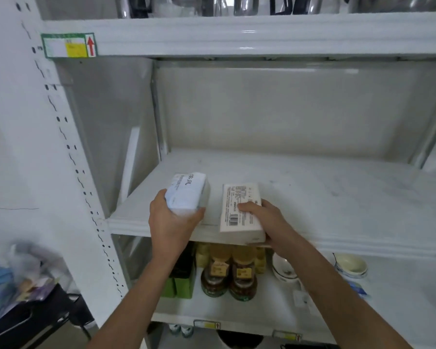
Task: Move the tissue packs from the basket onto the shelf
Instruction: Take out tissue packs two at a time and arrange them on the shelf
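Observation:
My left hand (pixel 173 219) grips a pale blue and white tissue pack (pixel 188 191) by its near end, over the left front of the white middle shelf (pixel 325 197). My right hand (pixel 264 217) holds a second white tissue pack (pixel 239 210), printed side with a barcode up, thumb on top and fingers under its near end. That pack juts out past the shelf's front edge. The two packs lie side by side, a small gap between them. The basket (pixel 23 298) at the lower left is dark and blurred, with several packets in it.
The shelf below holds oil bottles (pixel 228 273), green boxes (pixel 181 285) and bowls (pixel 350 267). Metal pots stand on the top shelf (pixel 237 36). A white upright post (pixel 68 147) with slots borders the shelves on the left.

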`<state>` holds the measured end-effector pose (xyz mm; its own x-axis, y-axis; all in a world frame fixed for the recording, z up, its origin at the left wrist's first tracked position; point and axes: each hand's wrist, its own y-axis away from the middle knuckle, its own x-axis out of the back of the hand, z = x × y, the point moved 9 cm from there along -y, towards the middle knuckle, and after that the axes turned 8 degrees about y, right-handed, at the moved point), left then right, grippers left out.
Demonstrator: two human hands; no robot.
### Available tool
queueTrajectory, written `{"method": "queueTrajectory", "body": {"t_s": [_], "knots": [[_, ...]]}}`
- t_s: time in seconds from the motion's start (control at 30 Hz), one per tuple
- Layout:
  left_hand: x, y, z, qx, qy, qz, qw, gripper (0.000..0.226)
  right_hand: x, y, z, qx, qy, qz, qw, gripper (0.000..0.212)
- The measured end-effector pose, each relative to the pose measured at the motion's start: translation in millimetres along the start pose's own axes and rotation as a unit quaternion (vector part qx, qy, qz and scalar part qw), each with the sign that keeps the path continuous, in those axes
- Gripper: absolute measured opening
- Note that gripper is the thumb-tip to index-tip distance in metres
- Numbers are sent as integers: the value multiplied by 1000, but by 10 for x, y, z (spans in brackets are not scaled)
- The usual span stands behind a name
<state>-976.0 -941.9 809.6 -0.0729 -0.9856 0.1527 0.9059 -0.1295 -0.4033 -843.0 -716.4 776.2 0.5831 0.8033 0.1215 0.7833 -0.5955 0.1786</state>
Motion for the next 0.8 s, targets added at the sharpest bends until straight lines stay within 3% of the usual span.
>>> {"method": "queueTrajectory", "body": {"t_s": [0.37,0.6,0.8], "knots": [[-235,-926,-337,24,-33,-6,999,73,-585,-1023,-397,-18,48,-6,999,46],[-308,-1473,-540,27,-61,-22,998,101,-642,-1504,-448,-35,24,32,999,59],[-661,-1695,-812,42,-113,-134,984,100,-627,-1867,-391,-18,58,91,994,86]]}}
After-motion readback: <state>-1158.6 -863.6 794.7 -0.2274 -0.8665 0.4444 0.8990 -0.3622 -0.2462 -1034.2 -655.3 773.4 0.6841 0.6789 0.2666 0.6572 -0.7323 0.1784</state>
